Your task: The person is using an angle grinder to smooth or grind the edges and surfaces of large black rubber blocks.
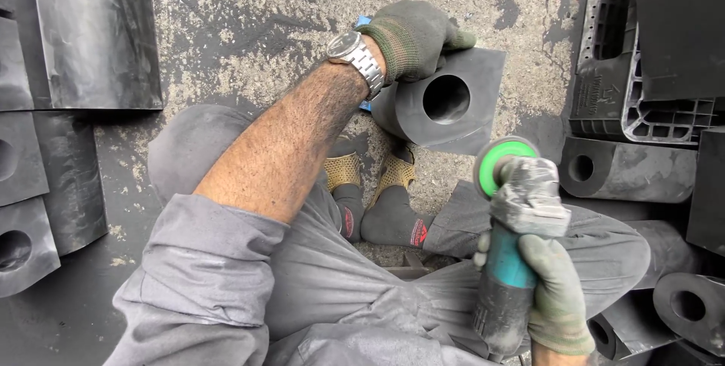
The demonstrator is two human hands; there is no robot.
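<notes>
My left hand, in a dark knit glove with a metal watch at the wrist, grips the top edge of a black rubber block with a round hole through it. The block stands tilted on the concrete floor between my feet. My right hand, also gloved, holds a teal-bodied angle grinder by its handle. The grinder's green-backed disc hangs just below and right of the block, apart from it.
More black rubber blocks with holes lie at the left and at the right. A black plastic pallet sits top right. My sandalled feet rest on the dusty concrete floor.
</notes>
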